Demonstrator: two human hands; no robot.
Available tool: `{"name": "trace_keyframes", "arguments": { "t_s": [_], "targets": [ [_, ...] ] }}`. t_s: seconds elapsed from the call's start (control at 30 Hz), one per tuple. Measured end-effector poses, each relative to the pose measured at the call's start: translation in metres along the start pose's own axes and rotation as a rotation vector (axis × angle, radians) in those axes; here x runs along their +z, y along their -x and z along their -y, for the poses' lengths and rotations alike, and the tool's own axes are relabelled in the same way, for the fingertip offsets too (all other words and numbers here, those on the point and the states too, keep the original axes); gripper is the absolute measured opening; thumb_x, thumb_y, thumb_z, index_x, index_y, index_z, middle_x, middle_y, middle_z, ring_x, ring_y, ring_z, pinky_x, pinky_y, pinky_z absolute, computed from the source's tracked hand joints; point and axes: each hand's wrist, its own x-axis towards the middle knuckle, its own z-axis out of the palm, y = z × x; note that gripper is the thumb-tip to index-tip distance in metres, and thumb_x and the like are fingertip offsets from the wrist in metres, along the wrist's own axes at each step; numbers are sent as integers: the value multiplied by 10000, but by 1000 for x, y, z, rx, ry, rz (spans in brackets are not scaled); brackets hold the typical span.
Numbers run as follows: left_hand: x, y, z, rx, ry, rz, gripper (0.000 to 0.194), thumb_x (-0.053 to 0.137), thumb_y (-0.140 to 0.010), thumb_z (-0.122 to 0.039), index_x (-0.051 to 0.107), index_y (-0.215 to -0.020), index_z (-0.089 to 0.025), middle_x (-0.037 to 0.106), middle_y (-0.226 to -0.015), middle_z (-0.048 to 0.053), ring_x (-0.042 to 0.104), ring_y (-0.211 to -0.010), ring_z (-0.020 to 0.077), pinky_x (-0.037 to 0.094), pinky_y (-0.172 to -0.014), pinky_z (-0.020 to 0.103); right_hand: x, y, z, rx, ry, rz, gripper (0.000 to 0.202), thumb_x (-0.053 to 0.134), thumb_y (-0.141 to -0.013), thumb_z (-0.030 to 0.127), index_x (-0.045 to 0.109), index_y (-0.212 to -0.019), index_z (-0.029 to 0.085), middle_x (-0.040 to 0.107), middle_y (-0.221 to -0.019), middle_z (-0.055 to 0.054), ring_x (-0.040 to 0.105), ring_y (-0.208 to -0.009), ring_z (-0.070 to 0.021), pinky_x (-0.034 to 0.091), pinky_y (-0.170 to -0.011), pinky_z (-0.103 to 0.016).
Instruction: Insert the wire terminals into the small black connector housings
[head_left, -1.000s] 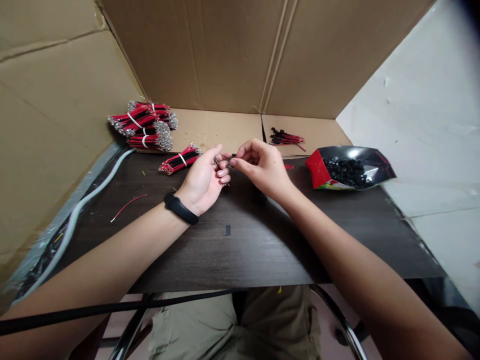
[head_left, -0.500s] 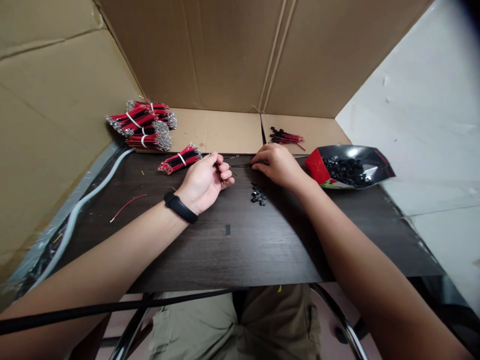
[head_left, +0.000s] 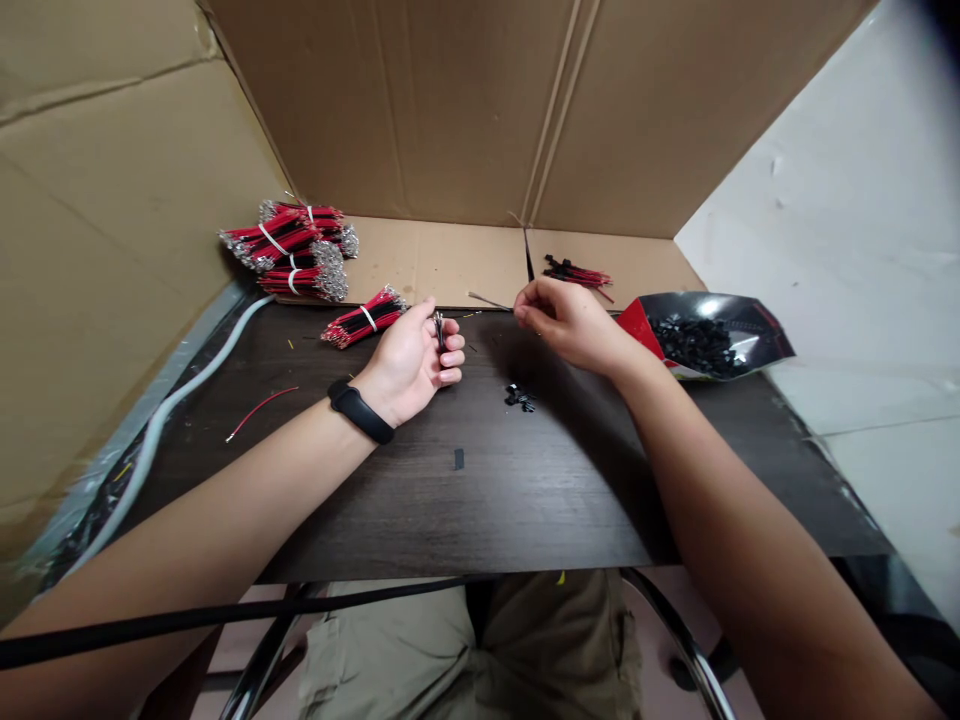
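My left hand (head_left: pixel 420 360), palm up with fingers curled, holds a few short dark wires (head_left: pixel 440 333) whose metal tips show above the fingers. To the right, my right hand (head_left: pixel 559 318) pinches a thin dark wire (head_left: pixel 491 301) that points left over the edge of the cardboard. A small heap of black plastic connector pieces (head_left: pixel 519 398) lies on the table below my right hand. Close behind my left hand rests a tied bundle of red and black wires (head_left: pixel 365 318). Beyond my right hand is a small pile of red wires with black connectors (head_left: pixel 576 272).
More tied wire bundles (head_left: pixel 289 245) are stacked at the back left. On the right stands a red and black box (head_left: pixel 765 335) full of black connectors. A single red wire (head_left: pixel 259 410) lies on the dark table (head_left: pixel 480 520). Cardboard walls (head_left: pixel 420 110) enclose the back and left.
My right hand has moved slightly up and right, drawing the wire away from my left hand. My left hand has turned a little, so the wire tips in it now show.
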Motion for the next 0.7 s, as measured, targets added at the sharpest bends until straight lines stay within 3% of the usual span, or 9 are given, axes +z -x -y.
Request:
{"name": "trace_keyframes", "arguments": {
  "t_s": [0.1, 0.17, 0.23, 0.33, 0.43, 0.6, 0.7],
  "targets": [
    [-1, 0, 1, -41, -105, 28, 581, 319, -1134, -525, 600, -808, -134, 541, -713, 61, 474, -494, 128, 355, -388, 215, -8, 3, 20, -67, -205, 220, 99, 620, -968, 203, 709, -983, 161, 753, -894, -45, 651, -808, -161, 477, -748, -284],
    [0, 2, 4, -62, -181, 107, 639, 309, -1130, -570, 633, -824, -113, 591, -776, 106, 527, -552, 148, 403, -423, 227, -10, 5, 30, -98, -202, 405, 120, 642, -958, 210, 745, -985, 156, 773, -893, -36, 667, -802, -155, 489, -753, -276],
    [1, 4, 7, -46, -257, 181, 561, 399, -1123, -532, 633, -823, -120, 603, -796, 106, 537, -582, 149, 422, -453, 224, -9, 7, 37, -113, -121, 488, 135, 654, -946, 184, 782, -975, 152, 796, -896, -29, 678, -798, -148, 488, -765, -272],
    [3, 5, 12, 31, -335, 210, 373, 532, -1085, -362, 605, -798, -135, 546, -739, 50, 483, -560, 119, 384, -462, 195, -8, 9, 42, -138, -36, 401, 165, 662, -943, 162, 818, -994, 146, 824, -909, -35, 697, -787, -148, 486, -764, -275],
    [3, 5, 14, 92, -369, 258, 320, 502, -1074, -278, 593, -800, -141, 517, -719, 33, 475, -555, 118, 364, -463, 196, -6, 10, 44, -192, -47, 297, 183, 656, -946, 142, 827, -1008, 141, 844, -953, -55, 746, -841, -171, 518, -792, -286],
    [2, 7, 14, 47, -396, 274, 359, 395, -1108, -312, 593, -848, -163, 569, -743, 61, 539, -590, 159, 435, -490, 228, 4, 8, 44, -206, 8, 181, 186, 651, -929, 90, 824, -979, 137, 829, -907, -53, 741, -822, -177, 513, -782, -293],
    [3, 9, 12, 3, -383, 267, 395, 391, -1129, -376, 574, -839, -180, 523, -690, 35, 524, -570, 158, 447, -491, 223, 12, 8, 43, -217, 48, 105, 163, 662, -926, 72, 813, -952, 127, 803, -878, -47, 694, -784, -154, 472, -748, -279]
  ]
}}
